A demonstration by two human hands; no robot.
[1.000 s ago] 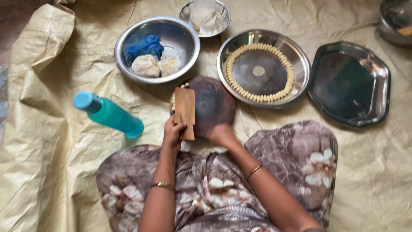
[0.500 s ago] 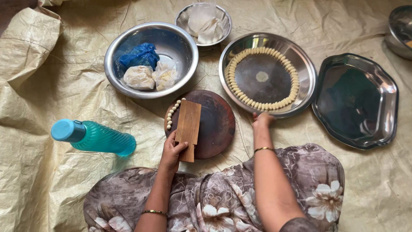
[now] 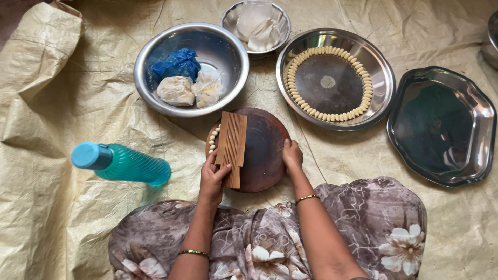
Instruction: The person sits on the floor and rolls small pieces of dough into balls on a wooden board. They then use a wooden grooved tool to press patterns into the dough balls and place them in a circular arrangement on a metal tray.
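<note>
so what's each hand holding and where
The left hand grips the ridged wooden paddle near its lower end. The right hand holds nothing; it rests on the round dark board's right edge.

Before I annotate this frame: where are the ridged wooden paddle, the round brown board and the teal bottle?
ridged wooden paddle [image 3: 231, 148], head view, middle of its grooved face
round brown board [image 3: 264, 150], head view, bare surface right of the paddle
teal bottle [image 3: 132, 166], head view, ribbed body

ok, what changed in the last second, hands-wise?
The right hand went out from the round brown board toward the steel plate with the ring of pale pieces, then came back to the board's right edge. The left hand kept hold of the ridged wooden paddle. Bowls, teal bottle and empty tray stayed put.
</note>
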